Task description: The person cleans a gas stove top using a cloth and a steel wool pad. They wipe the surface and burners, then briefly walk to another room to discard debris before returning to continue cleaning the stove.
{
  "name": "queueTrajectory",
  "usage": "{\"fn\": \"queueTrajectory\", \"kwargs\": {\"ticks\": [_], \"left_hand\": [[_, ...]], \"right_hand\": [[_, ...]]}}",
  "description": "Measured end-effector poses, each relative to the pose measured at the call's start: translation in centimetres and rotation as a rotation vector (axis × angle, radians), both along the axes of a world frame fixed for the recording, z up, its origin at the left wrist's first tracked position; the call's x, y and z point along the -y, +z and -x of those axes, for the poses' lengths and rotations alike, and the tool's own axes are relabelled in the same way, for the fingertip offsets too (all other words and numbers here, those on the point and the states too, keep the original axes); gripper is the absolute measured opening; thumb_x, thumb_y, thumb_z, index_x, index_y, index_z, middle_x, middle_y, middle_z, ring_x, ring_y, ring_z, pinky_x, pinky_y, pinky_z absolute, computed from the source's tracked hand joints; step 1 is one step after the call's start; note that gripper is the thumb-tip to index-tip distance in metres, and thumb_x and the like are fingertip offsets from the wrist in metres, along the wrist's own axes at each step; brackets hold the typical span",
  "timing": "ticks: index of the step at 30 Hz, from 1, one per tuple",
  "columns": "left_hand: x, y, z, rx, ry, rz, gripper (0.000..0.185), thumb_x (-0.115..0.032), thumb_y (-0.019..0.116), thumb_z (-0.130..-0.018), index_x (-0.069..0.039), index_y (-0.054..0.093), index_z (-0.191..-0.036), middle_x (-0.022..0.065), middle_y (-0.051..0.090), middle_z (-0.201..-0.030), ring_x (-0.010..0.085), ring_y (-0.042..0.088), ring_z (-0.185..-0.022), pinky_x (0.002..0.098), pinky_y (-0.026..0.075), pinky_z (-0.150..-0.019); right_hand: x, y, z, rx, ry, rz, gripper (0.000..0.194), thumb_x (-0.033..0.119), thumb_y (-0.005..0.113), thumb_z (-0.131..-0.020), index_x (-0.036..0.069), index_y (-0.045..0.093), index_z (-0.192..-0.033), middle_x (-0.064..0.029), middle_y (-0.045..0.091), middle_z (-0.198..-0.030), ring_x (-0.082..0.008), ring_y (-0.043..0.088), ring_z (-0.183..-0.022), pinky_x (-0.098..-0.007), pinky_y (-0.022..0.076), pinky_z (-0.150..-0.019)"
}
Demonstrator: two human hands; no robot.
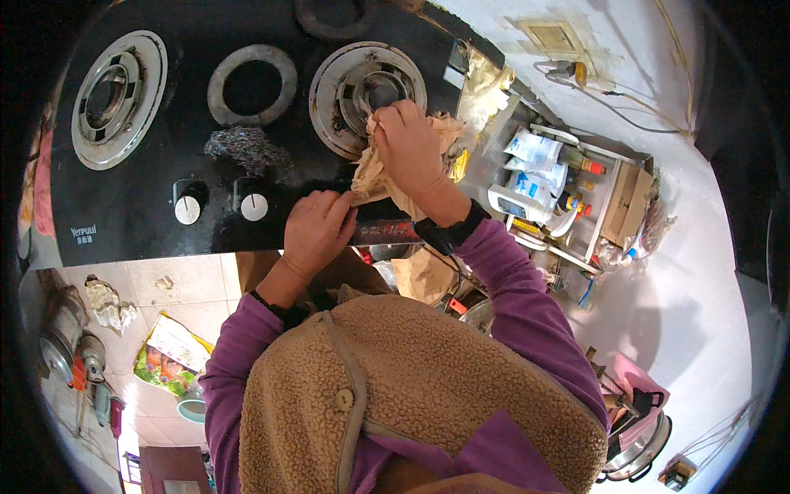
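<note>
My right hand (408, 148) grips a crumpled tan cloth (373, 173) over the near edge of the right burner (327, 92) of a black glass gas hob (148, 204). Fingers of my left hand (321, 225), bent over the hob's front edge, touch the cloth's lower left corner; whether they pinch it I cannot tell. A metal ring (219, 83) lies between the two burners, with a steel wool scourer (244, 148) just below it. Two white control knobs (187, 210) are left of my left hand. The left burner (154, 80) has a pale round plate.
A second dark ring (302, 18) lies at the hob's far edge. On the right stands a rack (608, 216) with white bags (534, 151), bottles and a cardboard box (626, 204). A wall socket (552, 37) has a plugged cable. A colourful bag (170, 355) lies on the tiled floor.
</note>
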State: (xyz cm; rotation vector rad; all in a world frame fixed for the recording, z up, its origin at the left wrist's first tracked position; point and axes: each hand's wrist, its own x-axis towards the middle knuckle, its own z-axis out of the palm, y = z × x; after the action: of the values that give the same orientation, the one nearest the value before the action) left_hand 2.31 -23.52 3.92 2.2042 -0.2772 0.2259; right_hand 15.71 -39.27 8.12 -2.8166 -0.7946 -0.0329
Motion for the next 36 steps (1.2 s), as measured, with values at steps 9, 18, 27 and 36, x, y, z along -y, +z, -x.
{"fn": "queueTrajectory", "kwargs": {"ticks": [9,18,27,36], "left_hand": [[-0.1,0.1,0.1,0.011,-0.009,-0.003,0.029,-0.013,0.071,-0.077,-0.009,0.062,-0.104,0.0054,0.055,-0.084,0.0243,0.058,-0.078,0.0367,0.049,-0.068],[-0.1,0.0,0.0,0.016,-0.011,-0.014,0.030,-0.013,0.071,-0.077,-0.009,0.063,-0.106,0.0052,0.054,-0.083,0.0238,0.058,-0.079,0.0363,0.049,-0.069],[-0.2,0.0,0.0,0.019,-0.024,-0.019,0.032,-0.012,0.071,-0.077,-0.007,0.064,-0.108,0.0060,0.054,-0.084,0.0240,0.058,-0.079,0.0359,0.048,-0.070],[-0.1,-0.1,0.1,0.017,-0.019,-0.014,0.032,-0.012,0.071,-0.077,-0.008,0.064,-0.109,0.0057,0.055,-0.085,0.0239,0.058,-0.080,0.0362,0.049,-0.070]], "right_hand": [[0.1,2.0,0.8,-0.044,-0.004,-0.002,0.018,0.018,0.067,-0.085,0.009,0.069,-0.100,-0.0170,0.052,-0.099,-0.0362,0.055,-0.095,-0.0446,0.0489,-0.074],[1.3,1.4,-1.4,-0.039,0.135,0.042,0.008,0.015,0.065,-0.084,0.012,0.067,-0.091,-0.0089,0.056,-0.087,-0.0320,0.061,-0.083,-0.0433,0.0505,-0.066],[1.4,2.0,-0.4,0.112,0.165,0.134,0.028,0.019,0.070,-0.079,0.014,0.065,-0.106,-0.0053,0.060,-0.091,-0.0277,0.061,-0.088,-0.0427,0.0482,-0.075],[1.3,2.0,-0.1,0.014,0.173,0.067,0.019,0.015,0.066,-0.079,0.014,0.070,-0.098,-0.0090,0.056,-0.102,-0.0289,0.057,-0.097,-0.0415,0.0476,-0.073]]}}
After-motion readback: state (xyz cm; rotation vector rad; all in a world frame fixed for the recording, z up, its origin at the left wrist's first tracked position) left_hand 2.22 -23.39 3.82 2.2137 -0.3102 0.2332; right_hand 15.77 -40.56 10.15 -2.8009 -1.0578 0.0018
